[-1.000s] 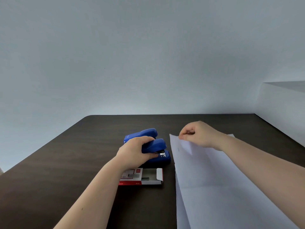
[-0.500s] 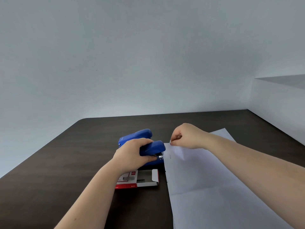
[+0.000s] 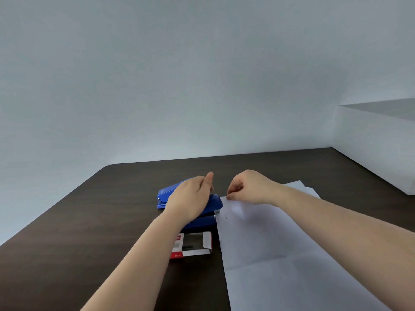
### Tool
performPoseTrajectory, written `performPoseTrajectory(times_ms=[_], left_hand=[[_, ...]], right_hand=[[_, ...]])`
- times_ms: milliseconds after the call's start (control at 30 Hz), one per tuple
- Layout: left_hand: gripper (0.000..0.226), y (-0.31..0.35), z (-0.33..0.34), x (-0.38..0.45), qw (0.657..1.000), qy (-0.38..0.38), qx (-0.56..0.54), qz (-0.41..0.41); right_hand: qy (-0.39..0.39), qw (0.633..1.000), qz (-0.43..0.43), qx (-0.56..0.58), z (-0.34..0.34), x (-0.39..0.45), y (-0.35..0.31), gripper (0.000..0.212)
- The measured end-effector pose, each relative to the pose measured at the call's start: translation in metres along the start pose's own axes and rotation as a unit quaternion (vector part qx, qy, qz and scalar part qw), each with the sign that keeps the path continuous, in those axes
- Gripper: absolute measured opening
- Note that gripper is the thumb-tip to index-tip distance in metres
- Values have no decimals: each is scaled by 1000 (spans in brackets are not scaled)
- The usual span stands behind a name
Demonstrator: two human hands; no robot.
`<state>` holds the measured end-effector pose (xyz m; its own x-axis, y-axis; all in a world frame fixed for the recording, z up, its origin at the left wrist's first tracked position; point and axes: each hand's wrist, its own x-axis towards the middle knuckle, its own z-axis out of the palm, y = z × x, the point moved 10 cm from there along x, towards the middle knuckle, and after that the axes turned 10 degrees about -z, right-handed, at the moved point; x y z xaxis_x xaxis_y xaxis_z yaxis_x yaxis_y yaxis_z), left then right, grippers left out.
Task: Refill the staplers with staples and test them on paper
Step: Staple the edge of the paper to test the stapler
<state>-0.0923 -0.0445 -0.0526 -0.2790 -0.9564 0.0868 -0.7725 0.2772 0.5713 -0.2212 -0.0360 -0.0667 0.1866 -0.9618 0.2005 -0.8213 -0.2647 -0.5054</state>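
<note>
One view only was supplied, from a wide-angle camera worn on the person's head. It faced forward and somewhat downward across the dark worktop [image 3: 94,221] toward a pale wall [image 3: 179,75], which filled the upper half of the frame. The worktop occupied the lower half, close to the lens, with both forearms entering from the bottom edge. Straight lines bowed near the frame edges. No second view was available for overlap.

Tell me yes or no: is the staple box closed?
No, the staple box lies near the staplers with its end flap open.
</note>
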Motion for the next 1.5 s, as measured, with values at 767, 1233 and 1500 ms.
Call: performPoseTrajectory(times_ms=[767, 1233, 1500], left_hand=[[24, 15, 59, 17, 910, -80, 403, 57], [34, 2, 9, 26, 997, 20, -44, -68], [20, 28, 0, -1, 996, 23, -83, -13]], right_hand=[[25, 999, -22, 26, 19, -1, 17, 19], [44, 999, -6, -22, -1, -11, 21, 19], [160, 987, -14, -11, -59, -43, 10, 14]])
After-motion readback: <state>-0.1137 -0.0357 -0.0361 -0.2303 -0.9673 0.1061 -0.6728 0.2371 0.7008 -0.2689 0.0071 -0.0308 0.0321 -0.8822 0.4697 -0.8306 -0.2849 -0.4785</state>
